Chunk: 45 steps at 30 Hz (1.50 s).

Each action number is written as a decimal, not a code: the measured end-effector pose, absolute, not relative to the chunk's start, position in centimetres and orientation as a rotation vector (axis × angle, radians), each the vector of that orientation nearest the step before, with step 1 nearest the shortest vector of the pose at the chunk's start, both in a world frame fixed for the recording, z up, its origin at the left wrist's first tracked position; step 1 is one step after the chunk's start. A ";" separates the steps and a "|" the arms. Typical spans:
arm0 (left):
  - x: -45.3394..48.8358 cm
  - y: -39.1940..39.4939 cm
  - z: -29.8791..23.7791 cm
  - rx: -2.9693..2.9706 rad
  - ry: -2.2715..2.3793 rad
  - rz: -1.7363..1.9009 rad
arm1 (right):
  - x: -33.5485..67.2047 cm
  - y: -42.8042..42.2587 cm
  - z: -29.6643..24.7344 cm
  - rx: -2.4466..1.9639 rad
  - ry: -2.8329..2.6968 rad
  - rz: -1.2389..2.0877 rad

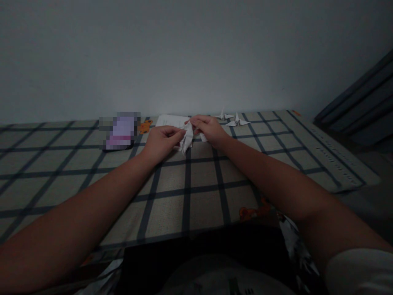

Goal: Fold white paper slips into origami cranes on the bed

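Note:
Between my two hands is a folded piece of white paper (pixel 187 139), narrow and pointed at its lower end. My left hand (pixel 162 141) pinches its left side between thumb and fingers. On the other side, my right hand (pixel 206 128) grips its upper right part with curled fingers; some of the folds are hidden behind them. A flat sheet of paper (pixel 172 120) with faint print lies just behind my hands. Two finished paper cranes, one nearer (pixel 237 121) and one farther back (pixel 223 115), rest to the right of my right hand.
A checked mat (pixel 202 205) with dark lines covers the surface, up to a pale wall (pixel 196 57). At the left lies a phone (pixel 122 129) with a lit purple screen, partly pixelated. Dark curtain folds (pixel 362 98) hang at the far right.

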State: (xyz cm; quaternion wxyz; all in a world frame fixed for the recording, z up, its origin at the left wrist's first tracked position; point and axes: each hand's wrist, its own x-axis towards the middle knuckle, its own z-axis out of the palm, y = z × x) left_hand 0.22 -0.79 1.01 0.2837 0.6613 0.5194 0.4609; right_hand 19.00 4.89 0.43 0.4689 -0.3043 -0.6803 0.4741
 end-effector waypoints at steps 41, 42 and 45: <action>-0.1 0.1 0.8 1.873 1.306 1.301 | 19.1 4.6 0.8 -0.748 -1.827 0.984; -0.1 0.0 0.9 1.847 1.299 1.282 | 19.2 4.6 0.8 -0.745 -1.833 0.976; 0.1 -0.3 1.1 1.738 1.281 1.238 | 19.3 4.7 0.8 -0.726 -1.839 0.965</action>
